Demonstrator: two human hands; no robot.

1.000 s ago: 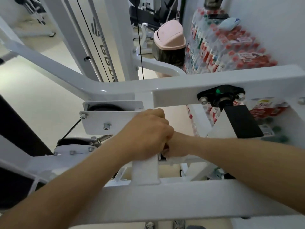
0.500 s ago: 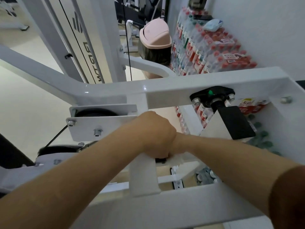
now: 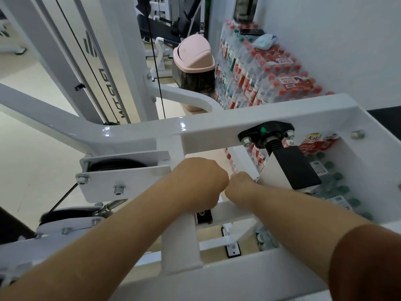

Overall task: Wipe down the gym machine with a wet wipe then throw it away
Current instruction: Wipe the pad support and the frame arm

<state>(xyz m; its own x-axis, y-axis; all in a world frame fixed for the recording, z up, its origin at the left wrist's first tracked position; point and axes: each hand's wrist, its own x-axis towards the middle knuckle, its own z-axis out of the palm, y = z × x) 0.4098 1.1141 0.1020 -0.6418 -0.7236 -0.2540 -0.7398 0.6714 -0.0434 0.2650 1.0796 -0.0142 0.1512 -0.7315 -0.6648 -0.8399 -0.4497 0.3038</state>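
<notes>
Reaching forward with both bare arms, we have our left hand curled into a fist around the white upright post of the gym machine, fingers clenched on the post where it passes between the two horizontal bars. Our right hand sits just beside the left, knuckles nearly touching it, fingers folded down behind the post; whether it is gripping anything we cannot tell, since the fingers are hidden. The wet wipe is not clearly visible; only a faint pale edge shows at the right hand's knuckles, too small to identify. Left of the left hand is a bolted white bracket with a black pulley inside it. Right of the right hand, a black padded piece hangs from a black mount. Well beyond both hands stand a pink-lidded bin and stacked packs of bottled water.
</notes>
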